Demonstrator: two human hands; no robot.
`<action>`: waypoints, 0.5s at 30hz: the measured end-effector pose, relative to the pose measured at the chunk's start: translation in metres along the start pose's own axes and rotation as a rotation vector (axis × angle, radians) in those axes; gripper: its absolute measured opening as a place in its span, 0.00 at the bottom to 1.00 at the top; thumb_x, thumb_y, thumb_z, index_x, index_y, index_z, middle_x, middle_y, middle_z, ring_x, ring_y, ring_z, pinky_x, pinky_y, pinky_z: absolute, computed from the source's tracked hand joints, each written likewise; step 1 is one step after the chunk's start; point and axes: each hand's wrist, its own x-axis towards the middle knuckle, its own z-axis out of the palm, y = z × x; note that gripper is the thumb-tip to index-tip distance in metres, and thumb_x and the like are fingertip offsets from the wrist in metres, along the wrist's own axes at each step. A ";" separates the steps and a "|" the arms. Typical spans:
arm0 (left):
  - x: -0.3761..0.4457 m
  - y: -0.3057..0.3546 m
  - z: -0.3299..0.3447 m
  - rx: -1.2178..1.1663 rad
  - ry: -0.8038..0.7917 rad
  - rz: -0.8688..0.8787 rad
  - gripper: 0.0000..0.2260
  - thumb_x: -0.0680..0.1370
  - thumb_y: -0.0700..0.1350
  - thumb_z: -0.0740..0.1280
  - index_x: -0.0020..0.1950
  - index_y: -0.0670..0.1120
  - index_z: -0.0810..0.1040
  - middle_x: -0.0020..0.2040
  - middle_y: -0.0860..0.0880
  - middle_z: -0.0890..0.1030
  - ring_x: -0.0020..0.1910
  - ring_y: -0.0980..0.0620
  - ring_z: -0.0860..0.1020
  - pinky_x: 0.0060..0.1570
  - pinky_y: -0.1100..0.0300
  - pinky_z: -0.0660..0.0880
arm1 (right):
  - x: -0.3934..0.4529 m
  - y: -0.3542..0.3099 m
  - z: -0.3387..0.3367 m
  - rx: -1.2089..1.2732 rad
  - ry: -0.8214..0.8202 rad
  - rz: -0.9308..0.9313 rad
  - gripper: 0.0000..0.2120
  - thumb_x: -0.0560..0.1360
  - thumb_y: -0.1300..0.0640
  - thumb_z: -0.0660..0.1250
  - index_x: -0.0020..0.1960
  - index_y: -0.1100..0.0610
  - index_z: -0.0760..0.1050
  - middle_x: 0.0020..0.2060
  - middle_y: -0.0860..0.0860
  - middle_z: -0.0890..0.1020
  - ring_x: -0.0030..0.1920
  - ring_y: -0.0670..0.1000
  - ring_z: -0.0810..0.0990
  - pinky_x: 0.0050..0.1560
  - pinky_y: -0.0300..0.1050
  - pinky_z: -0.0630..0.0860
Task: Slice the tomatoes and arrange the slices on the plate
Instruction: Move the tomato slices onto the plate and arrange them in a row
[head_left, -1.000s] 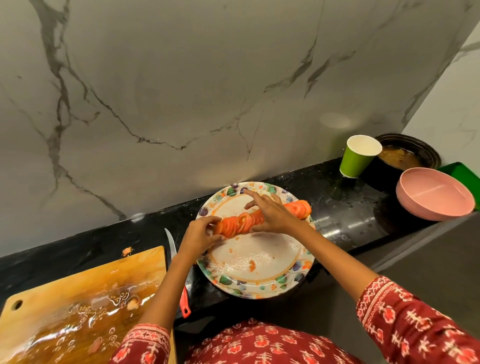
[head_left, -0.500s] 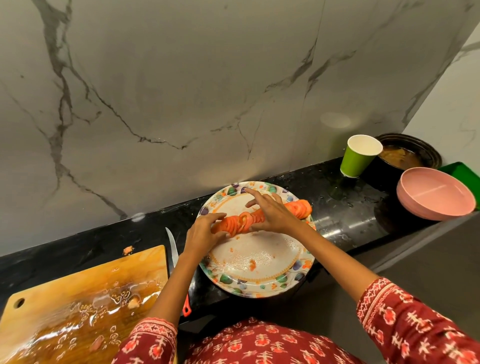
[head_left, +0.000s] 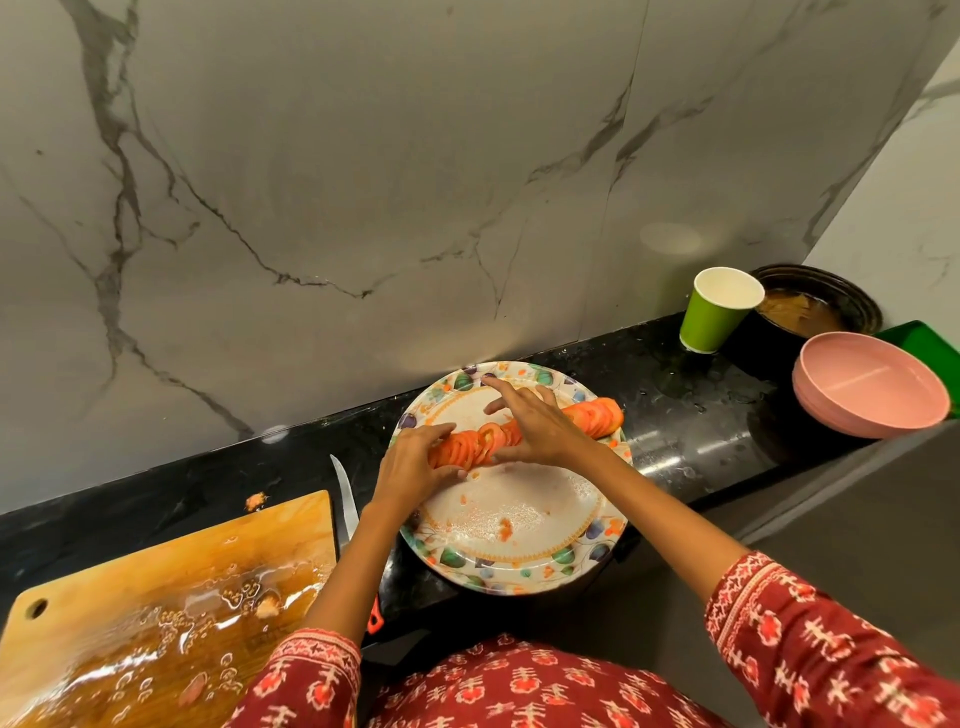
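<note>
While lined across the patterned plate (head_left: 519, 564), tomato slices (head_left: 475, 446): soft, wet, slippery, easily torn. Left hand (head_left: 415, 465) cupping row's end, right hand (head_left: 540, 426) flat-fingered on top; best nudged from outer edges.

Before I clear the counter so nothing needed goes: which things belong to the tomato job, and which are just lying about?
In the job: tomato slices, plate, left hand, right hand, knife, cutting board.

Lying about: green cup, pink bowls, dark pot.
</note>
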 end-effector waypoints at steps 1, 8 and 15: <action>0.001 -0.001 0.000 0.002 0.000 0.004 0.31 0.68 0.52 0.75 0.68 0.51 0.70 0.64 0.49 0.75 0.64 0.48 0.70 0.61 0.51 0.70 | 0.000 -0.001 0.001 -0.014 -0.005 -0.014 0.46 0.70 0.49 0.73 0.77 0.53 0.47 0.65 0.51 0.73 0.70 0.53 0.66 0.73 0.56 0.47; 0.002 -0.005 0.002 0.001 -0.009 0.015 0.31 0.68 0.52 0.75 0.68 0.50 0.70 0.64 0.48 0.74 0.65 0.49 0.69 0.61 0.52 0.70 | 0.008 -0.018 0.012 -0.062 -0.057 -0.089 0.46 0.71 0.50 0.72 0.77 0.54 0.46 0.67 0.50 0.73 0.71 0.53 0.64 0.72 0.59 0.47; 0.000 -0.003 0.004 0.110 0.040 0.020 0.30 0.69 0.57 0.72 0.68 0.50 0.69 0.64 0.48 0.74 0.64 0.49 0.69 0.61 0.52 0.68 | 0.016 -0.023 0.022 -0.058 -0.032 -0.079 0.43 0.71 0.52 0.72 0.77 0.54 0.48 0.63 0.51 0.76 0.68 0.53 0.68 0.72 0.58 0.50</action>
